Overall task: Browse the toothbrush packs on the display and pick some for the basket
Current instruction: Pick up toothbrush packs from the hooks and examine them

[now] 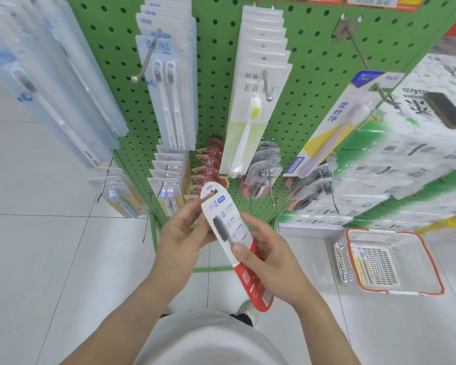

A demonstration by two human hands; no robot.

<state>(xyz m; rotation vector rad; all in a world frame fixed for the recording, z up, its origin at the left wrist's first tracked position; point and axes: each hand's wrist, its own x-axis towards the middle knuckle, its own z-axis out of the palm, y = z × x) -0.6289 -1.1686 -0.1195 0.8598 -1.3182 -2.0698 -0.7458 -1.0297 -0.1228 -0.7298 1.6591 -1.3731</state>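
Observation:
I hold a white and red toothbrush pack [225,222] with a dark-bristled brush in front of the green pegboard display [216,75]. My left hand [182,238] grips its upper left edge. My right hand [269,262] grips its middle, thumb across the front. More packs of the same red kind [209,164] hang on a low hook just behind. On the floor at the right stands a white basket [416,248] with an orange rim; one toothbrush pack [361,262] lies inside it.
Pale blue packs [166,83], a yellow-green brush pack [250,119] and a yellow-blue pack [337,122] hang on hooks above. Bare hooks stick out low on the board. Stacked white and green cartons [411,159] stand at the right. White tiled floor lies all around.

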